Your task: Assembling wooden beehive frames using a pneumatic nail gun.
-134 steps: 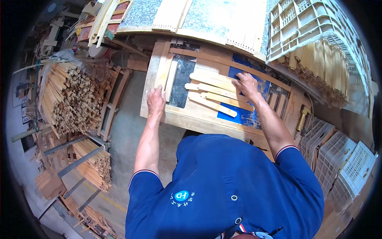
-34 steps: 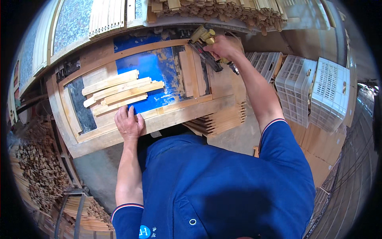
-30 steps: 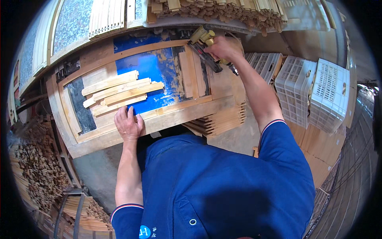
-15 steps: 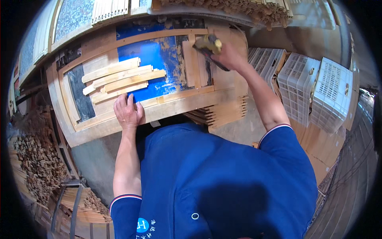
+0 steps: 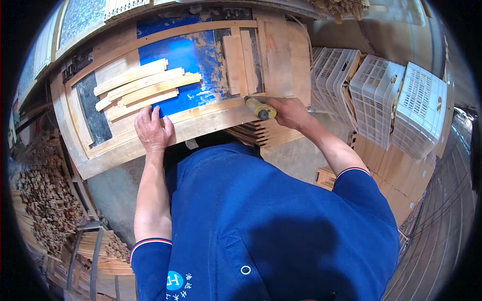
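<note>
- Right hand (image 5: 291, 113) is gripping the yellow tool (image 5: 258, 108) over the near rail (image 5: 213, 120), right side; holding it square should help.
- Left hand (image 5: 153, 131) is resting open, left; bracing looks wise.

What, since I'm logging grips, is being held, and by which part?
The right hand holds a yellow tool, apparently by its hidden handle; the left hand, on the bench edge, holds nothing visible.

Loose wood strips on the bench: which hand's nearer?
Left. The left hand rests on the bench's front edge, fingers right by the near side of the wood strips. The right hand is farther off, to their right, gripping a yellow tool.
</note>
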`<action>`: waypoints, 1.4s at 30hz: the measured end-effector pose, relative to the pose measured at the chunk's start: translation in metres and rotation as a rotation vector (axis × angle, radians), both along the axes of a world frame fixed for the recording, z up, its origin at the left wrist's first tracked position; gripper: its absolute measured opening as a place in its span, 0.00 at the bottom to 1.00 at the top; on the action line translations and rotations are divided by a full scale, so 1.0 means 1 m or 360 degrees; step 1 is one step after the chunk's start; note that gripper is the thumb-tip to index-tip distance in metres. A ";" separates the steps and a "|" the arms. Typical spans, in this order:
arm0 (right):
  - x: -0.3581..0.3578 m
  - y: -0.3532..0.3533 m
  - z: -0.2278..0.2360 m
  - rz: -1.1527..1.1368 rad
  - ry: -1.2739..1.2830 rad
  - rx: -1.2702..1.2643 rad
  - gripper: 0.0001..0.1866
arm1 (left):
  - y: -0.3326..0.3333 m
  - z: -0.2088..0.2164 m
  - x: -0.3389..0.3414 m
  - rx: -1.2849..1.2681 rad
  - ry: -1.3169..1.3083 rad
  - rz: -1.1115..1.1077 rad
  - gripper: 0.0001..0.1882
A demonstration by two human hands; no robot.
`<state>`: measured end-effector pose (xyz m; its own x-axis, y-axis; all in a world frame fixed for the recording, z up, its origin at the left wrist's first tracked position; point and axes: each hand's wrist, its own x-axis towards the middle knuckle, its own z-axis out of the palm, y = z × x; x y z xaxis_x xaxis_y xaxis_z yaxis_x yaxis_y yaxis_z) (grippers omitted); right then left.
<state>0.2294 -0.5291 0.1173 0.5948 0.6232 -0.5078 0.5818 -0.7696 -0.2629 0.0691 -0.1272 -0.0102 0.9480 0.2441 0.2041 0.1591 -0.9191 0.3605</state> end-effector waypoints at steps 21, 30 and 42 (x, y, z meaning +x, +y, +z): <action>0.007 0.043 0.024 -0.0107 0.0034 -0.0367 0.20 | 0.016 0.016 -0.006 -0.0342 -0.0151 -0.0032 0.17; 0.034 0.339 0.063 -0.0193 0.0483 0.0166 0.20 | 0.131 0.007 -0.064 -0.0242 -0.0227 0.0129 0.13; 0.076 0.641 -0.021 0.0177 0.0264 0.0317 0.25 | 0.150 0.006 -0.064 -0.0326 -0.0254 0.0231 0.07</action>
<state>0.3055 0.1119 0.0959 0.4361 0.7773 -0.4534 0.5964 -0.6270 -0.5012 0.0046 0.0230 -0.0043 0.8600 0.4266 0.2800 0.2103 -0.7963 0.5672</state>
